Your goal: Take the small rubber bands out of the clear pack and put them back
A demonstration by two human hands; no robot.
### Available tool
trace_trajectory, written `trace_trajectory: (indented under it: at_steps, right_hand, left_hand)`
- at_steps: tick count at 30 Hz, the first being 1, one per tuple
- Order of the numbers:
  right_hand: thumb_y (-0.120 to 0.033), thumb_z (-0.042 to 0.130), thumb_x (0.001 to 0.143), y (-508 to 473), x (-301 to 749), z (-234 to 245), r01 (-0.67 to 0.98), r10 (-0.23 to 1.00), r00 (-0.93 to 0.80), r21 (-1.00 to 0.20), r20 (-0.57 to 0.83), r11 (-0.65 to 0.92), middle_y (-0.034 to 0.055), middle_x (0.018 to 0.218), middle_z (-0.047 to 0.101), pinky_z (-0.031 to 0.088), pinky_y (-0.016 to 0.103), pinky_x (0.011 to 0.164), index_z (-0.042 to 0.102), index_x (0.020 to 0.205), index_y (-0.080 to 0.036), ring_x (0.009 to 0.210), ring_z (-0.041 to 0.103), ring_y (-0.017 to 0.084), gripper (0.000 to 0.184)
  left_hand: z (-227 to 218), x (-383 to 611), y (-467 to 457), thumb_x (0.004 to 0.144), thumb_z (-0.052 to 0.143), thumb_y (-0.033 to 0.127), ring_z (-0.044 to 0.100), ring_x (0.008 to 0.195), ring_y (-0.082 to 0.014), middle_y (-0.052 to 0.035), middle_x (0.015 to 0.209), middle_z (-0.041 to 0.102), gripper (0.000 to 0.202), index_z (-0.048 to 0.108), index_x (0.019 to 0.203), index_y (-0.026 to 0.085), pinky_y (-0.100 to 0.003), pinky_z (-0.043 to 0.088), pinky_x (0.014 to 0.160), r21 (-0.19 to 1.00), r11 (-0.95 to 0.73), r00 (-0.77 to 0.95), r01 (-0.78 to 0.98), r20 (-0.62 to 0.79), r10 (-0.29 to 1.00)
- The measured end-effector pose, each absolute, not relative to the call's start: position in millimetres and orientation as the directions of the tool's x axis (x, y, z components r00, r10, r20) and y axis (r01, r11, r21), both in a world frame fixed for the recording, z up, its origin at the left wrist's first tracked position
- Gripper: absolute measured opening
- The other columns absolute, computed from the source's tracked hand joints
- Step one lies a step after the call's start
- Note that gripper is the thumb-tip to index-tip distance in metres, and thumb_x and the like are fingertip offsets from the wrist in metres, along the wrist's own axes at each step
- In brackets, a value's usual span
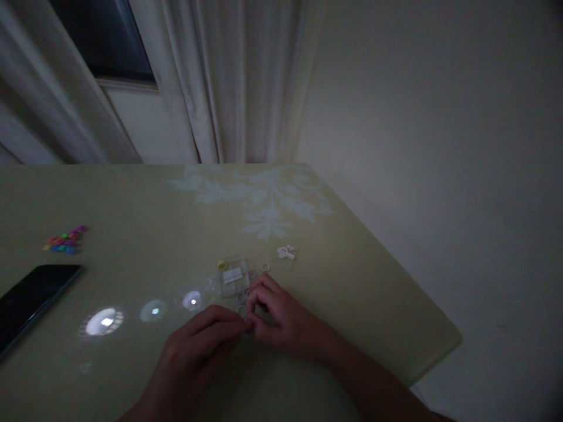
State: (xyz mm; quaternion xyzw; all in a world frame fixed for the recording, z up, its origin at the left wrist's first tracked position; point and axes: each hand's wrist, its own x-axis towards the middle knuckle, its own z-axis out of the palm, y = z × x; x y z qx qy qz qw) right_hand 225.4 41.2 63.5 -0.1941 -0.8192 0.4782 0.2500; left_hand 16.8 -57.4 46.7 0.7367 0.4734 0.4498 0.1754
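Observation:
My left hand (200,346) and my right hand (277,310) meet at their fingertips just above the table. Both are closed in a pinch, and whatever lies between the fingers is too small and dim to make out. Right beyond them sits a small clear plastic box (232,278) with a white label and a yellow ring (222,265) at its far left corner. Several small pale rings lie between the box and my right hand; one white ring (265,267) rests apart, to the right of the box.
Small white pieces (285,252) lie beyond my right hand. To the far left are a pile of small multicoloured pieces (67,240) and a dark phone (35,299). The pale table (373,305) ends on the right near a wall; curtains (246,82) hang behind it.

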Motion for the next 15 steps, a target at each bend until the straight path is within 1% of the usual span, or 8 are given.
trace_trajectory:
  at_steps: [3, 6, 8, 9, 11, 13, 15]
  right_hand:
    - [-0.021, 0.065, 0.095, 39.2, 223.5, 60.5, 0.031, 0.548, -0.805, -0.905, 0.228, 0.423, 0.002, 0.103, 0.051, 0.045, 0.027, 0.083, 0.061, 0.1, -0.019, 0.095, 0.053, 0.016, 0.006]
    - [-0.024, 0.065, 0.096, 38.2, 222.4, 58.7, 0.023, 0.55, -0.804, -0.913, 0.225, 0.407, 0.0014, 0.101, 0.051, 0.044, 0.025, 0.074, 0.063, 0.1, -0.02, 0.085, 0.051, 0.014, 0.006]
    - [-0.026, 0.065, 0.099, 38.5, 221.6, 57.8, 0.061, 0.584, -0.782, -0.905, 0.218, 0.421, 0.002, 0.102, 0.053, 0.045, 0.025, 0.073, 0.065, 0.101, -0.02, 0.085, 0.053, 0.014, 0.007]
    - [-0.028, 0.064, 0.101, 39.1, 221.1, 57.0, 0.102, 0.612, -0.762, -0.893, 0.213, 0.438, 0.0027, 0.103, 0.055, 0.047, 0.026, 0.076, 0.066, 0.102, -0.02, 0.088, 0.055, 0.015, 0.008]
    - [-0.03, 0.062, 0.104, 41.0, 219.9, 54.2, 0.21, 0.657, -0.723, -0.839, 0.212, 0.502, 0.0046, 0.107, 0.057, 0.049, 0.029, 0.086, 0.068, 0.106, -0.02, 0.097, 0.058, 0.017, 0.012]
    - [-0.03, 0.061, 0.105, 43.4, 218.6, 49.9, 0.32, 0.668, -0.71, -0.743, 0.223, 0.588, 0.0063, 0.111, 0.059, 0.049, 0.033, 0.094, 0.069, 0.11, -0.02, 0.104, 0.059, 0.019, 0.014]
    - [-0.03, 0.062, 0.105, 45.4, 217.1, 45.4, 0.401, 0.648, -0.725, -0.622, 0.233, 0.673, 0.0074, 0.113, 0.06, 0.048, 0.034, 0.095, 0.071, 0.112, -0.02, 0.105, 0.059, 0.02, 0.015]
  left_hand:
    - [47.7, 17.5, -57.8, 0.098, 0.062, 0.014, 0.078, 0.088, -0.0134, -0.0005, 0.1, 0.079, 0.031, 0.072, 0.122, 0.031, -0.017, 0.061, 0.076, 0.688, -0.476, 0.128, 0.548, 0.493, 0.861]
    - [50.1, 15.1, -57.8, 0.097, 0.062, 0.012, 0.077, 0.087, -0.0128, 0.0004, 0.1, 0.078, 0.031, 0.073, 0.119, 0.032, -0.016, 0.06, 0.076, 0.672, -0.482, 0.13, 0.563, 0.503, 0.854]
    - [52.1, 13.2, -58.2, 0.097, 0.063, 0.013, 0.077, 0.088, -0.0127, 0.0005, 0.101, 0.078, 0.029, 0.073, 0.116, 0.032, -0.016, 0.06, 0.076, 0.673, -0.463, 0.109, 0.577, 0.498, 0.86]
    - [53.2, 12.8, -58.6, 0.097, 0.063, 0.014, 0.076, 0.088, -0.0128, 0.0004, 0.1, 0.077, 0.026, 0.073, 0.115, 0.032, -0.017, 0.06, 0.076, 0.679, -0.446, 0.091, 0.583, 0.491, 0.866]
    - [55.2, 13.5, -59.5, 0.097, 0.065, 0.018, 0.075, 0.087, -0.0135, -0.0002, 0.098, 0.076, 0.02, 0.073, 0.111, 0.029, -0.018, 0.06, 0.075, 0.694, -0.413, 0.058, 0.589, 0.474, 0.879]
    - [56.3, 16.0, -60.4, 0.097, 0.065, 0.021, 0.074, 0.085, -0.0143, -0.0006, 0.094, 0.075, 0.013, 0.072, 0.106, 0.027, -0.019, 0.059, 0.074, 0.714, -0.379, 0.024, 0.589, 0.453, 0.891]
    - [56.1, 19.1, -61.2, 0.097, 0.063, 0.024, 0.073, 0.082, -0.0148, -0.0006, 0.092, 0.075, 0.01, 0.071, 0.103, 0.026, -0.02, 0.059, 0.072, 0.739, -0.347, -0.003, 0.578, 0.427, 0.904]
